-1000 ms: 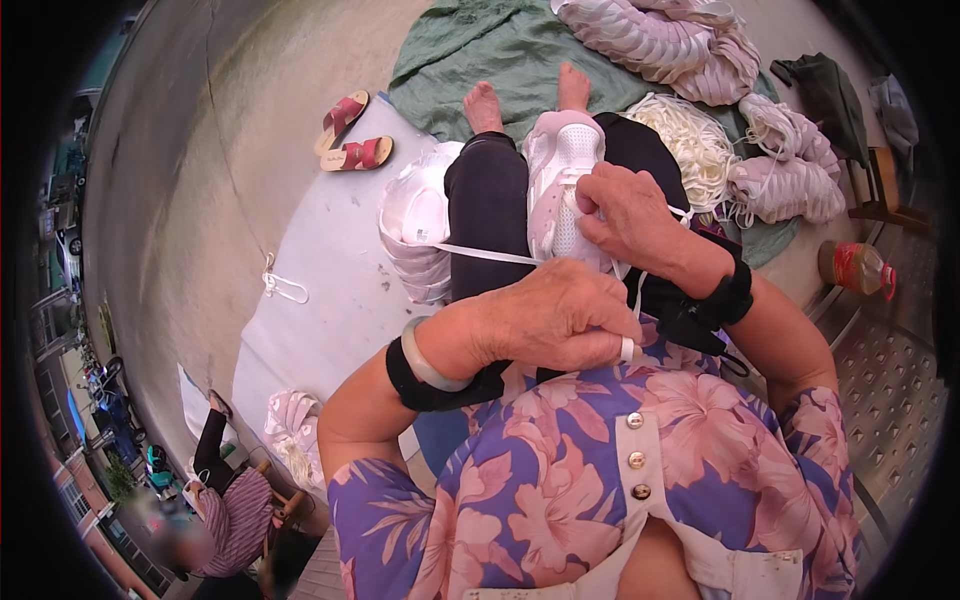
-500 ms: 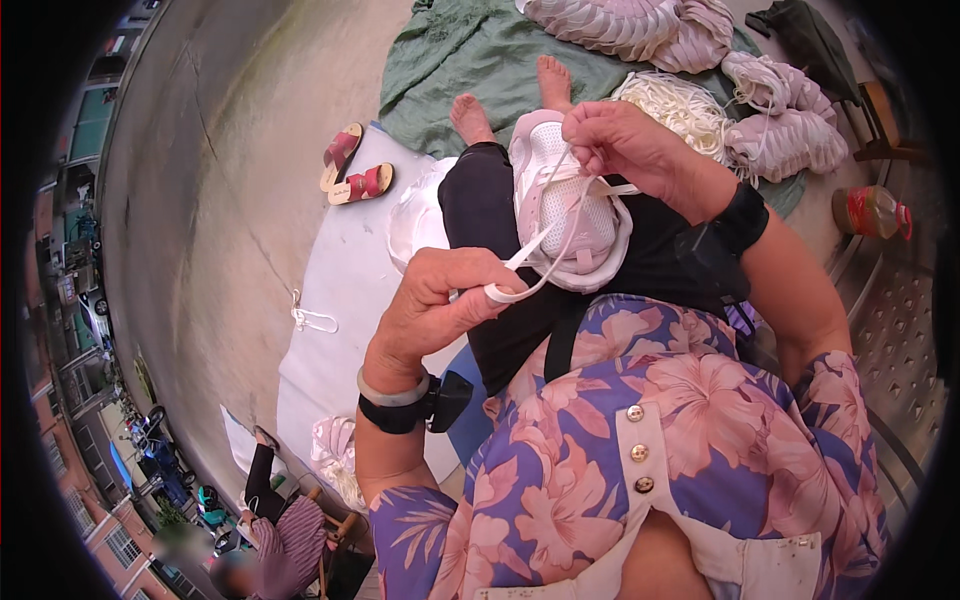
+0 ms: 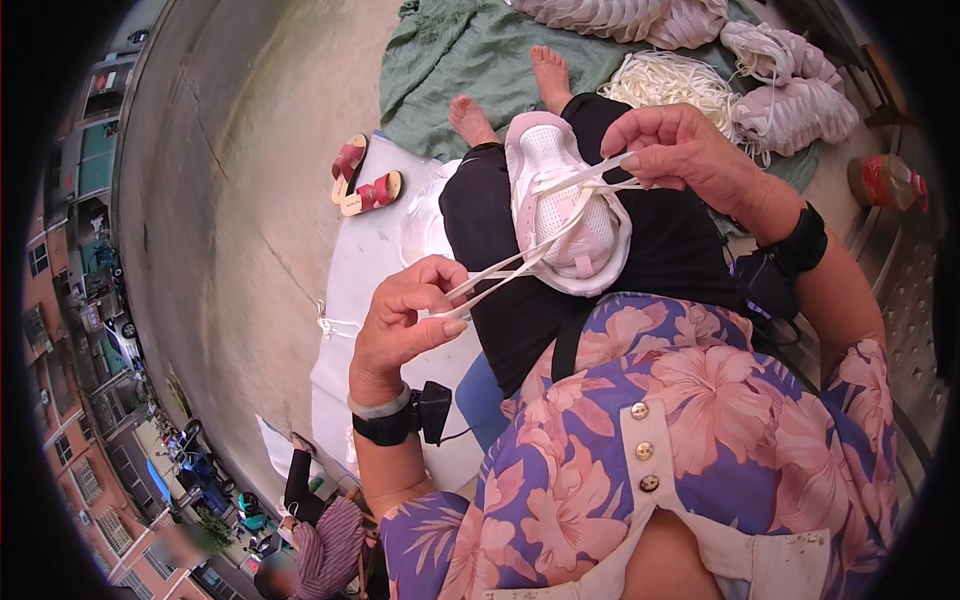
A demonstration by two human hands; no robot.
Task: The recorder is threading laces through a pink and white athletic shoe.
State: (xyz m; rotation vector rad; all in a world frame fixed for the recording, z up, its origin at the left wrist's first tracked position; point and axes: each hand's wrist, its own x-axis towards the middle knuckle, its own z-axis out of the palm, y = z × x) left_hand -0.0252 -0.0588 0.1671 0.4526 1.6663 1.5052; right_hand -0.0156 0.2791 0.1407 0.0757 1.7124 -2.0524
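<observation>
A pink-and-white shoe upper (image 3: 578, 242) lies across my dark-trousered lap, its heel end toward my body. A white shoelace (image 3: 585, 177) crosses over its opening, with strands stretched out to both sides. My left hand (image 3: 410, 315), left of the upper, pinches the strands on that side between thumb and fingers. On the other side, above my right thigh, my right hand (image 3: 685, 155) grips another part of the lace between thumb and forefinger. Neither hand touches the upper itself.
Beyond my bare feet spreads a green cloth (image 3: 440, 90). On it lie a heap of white laces (image 3: 675, 90) and bundled uppers (image 3: 795, 115). Red sandals (image 3: 372, 192) stand at left, beside a white sheet (image 3: 350, 390). A bottle (image 3: 880, 182) stands right; another person (image 3: 330, 545) sits lower left.
My hands have moved apart, the left toward the lower left, the right to the right. The lace strands are now drawn out sideways across the upper.
</observation>
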